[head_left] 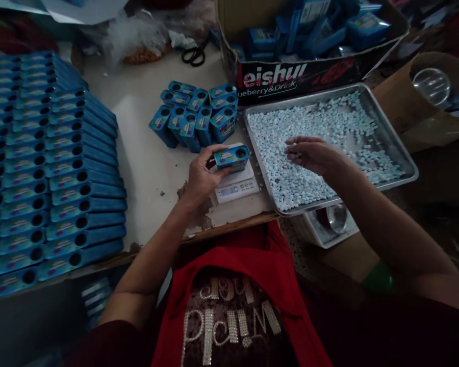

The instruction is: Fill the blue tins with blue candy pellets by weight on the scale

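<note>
My left hand (pixel 205 173) is closed round a small blue box (pixel 232 156) with a dark round hole in its top. That box is at the white digital scale (pixel 237 188); whether it rests on the pan I cannot tell. Over the metal tray (pixel 412 165) of pale blue and white candies (pixel 290 178), my right hand (pixel 313 155) has its fingertips drawn together, seemingly round a few of the candies. Left of the tray, behind the scale, several similar blue boxes (pixel 189 125) stand upright in a cluster.
Rows of stacked blue boxes (pixel 80 178) fill the table's left side. A carton (pixel 321 71) of blue packs stands behind the tray. Black scissors (pixel 194 55) and a plastic bag (pixel 137 38) lie at the back. A brown paper bag (pixel 401 107) stands at right.
</note>
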A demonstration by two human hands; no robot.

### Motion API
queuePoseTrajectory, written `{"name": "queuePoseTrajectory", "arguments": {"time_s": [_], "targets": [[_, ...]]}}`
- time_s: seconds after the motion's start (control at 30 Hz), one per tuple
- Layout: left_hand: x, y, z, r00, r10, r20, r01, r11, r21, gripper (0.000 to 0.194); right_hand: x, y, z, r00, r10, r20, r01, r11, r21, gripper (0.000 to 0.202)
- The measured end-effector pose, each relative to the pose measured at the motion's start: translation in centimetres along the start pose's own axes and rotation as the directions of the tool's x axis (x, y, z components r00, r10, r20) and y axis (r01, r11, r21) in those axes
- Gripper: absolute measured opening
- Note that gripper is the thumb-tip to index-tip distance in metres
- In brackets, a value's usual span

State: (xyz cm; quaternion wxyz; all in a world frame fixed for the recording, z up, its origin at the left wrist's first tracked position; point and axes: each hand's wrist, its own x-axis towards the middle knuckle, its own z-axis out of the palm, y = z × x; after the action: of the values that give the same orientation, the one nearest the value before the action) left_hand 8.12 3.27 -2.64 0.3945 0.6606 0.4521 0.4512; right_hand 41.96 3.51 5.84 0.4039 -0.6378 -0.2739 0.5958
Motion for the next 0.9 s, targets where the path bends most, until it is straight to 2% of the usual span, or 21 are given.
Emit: {"name": "queuePoseTrajectory", "arguments": {"time_s": [0.1, 0.13, 0.27, 0.33, 0.43, 0.53, 0.63, 0.77, 0.83, 0.9], "targets": [[-0.3, 0.6, -1.7, 0.999, 0.027, -0.02, -0.026, 0.997, 0.079, 0.082, -0.5, -1.1, 1.2, 0.996, -0.044, 0.072, 0.049, 0.996, -0.069, 0.027], [-0.5, 0.8, -2.6, 0.998, 0.023, -0.05, -0.018, 0.995, 0.101, 0.082, -0.9, -1.4, 1.7, 0.993, -0.063, 0.105, 0.073, 0.993, -0.094, 0.028], [-2.2, 1.5, -6.7, 0.981, 0.007, -0.194, 0.013, 0.995, 0.103, 0.061, -2.3, -2.5, 3.8, 0.972, -0.101, 0.212, 0.142, 0.972, -0.186, 0.029], [-3.1, 1.7, -8.3, 0.968, 0.017, -0.249, 0.008, 0.995, 0.099, 0.06, -2.9, -3.0, 5.1, 0.966, -0.121, 0.226, 0.166, 0.968, -0.19, 0.029], [-4.0, 2.1, -9.7, 0.946, 0.048, -0.32, -0.012, 0.993, 0.114, 0.064, -3.2, -3.8, 6.8, 0.954, -0.152, 0.257, 0.2, 0.965, -0.17, 0.029], [-4.3, 2.4, -10.5, 0.919, 0.101, -0.382, -0.058, 0.991, 0.123, 0.07, -2.8, -4.5, 7.7, 0.917, -0.173, 0.36, 0.271, 0.932, -0.242, 0.027], [-4.1, 2.3, -10.9, 0.91, 0.131, -0.392, -0.1, 0.99, 0.098, 0.075, -2.2, -5.2, 7.8, 0.873, -0.176, 0.456, 0.382, 0.828, -0.411, 0.028], [-4.0, 1.9, -10.8, 0.925, 0.082, -0.37, -0.061, 0.996, 0.067, 0.078, -2.0, -6.6, 8.2, 0.861, -0.196, 0.468, 0.457, 0.7, -0.548, 0.032], [-4.1, 1.7, -10.6, 0.925, 0.068, -0.375, -0.045, 0.997, 0.07, 0.08, -2.3, -7.2, 8.8, 0.855, -0.202, 0.478, 0.482, 0.653, -0.585, 0.033], [-4.3, 1.5, -10.3, 0.927, 0.062, -0.369, -0.037, 0.997, 0.074, 0.079, -2.7, -7.5, 9.6, 0.836, -0.211, 0.507, 0.528, 0.565, -0.635, 0.032]]}}
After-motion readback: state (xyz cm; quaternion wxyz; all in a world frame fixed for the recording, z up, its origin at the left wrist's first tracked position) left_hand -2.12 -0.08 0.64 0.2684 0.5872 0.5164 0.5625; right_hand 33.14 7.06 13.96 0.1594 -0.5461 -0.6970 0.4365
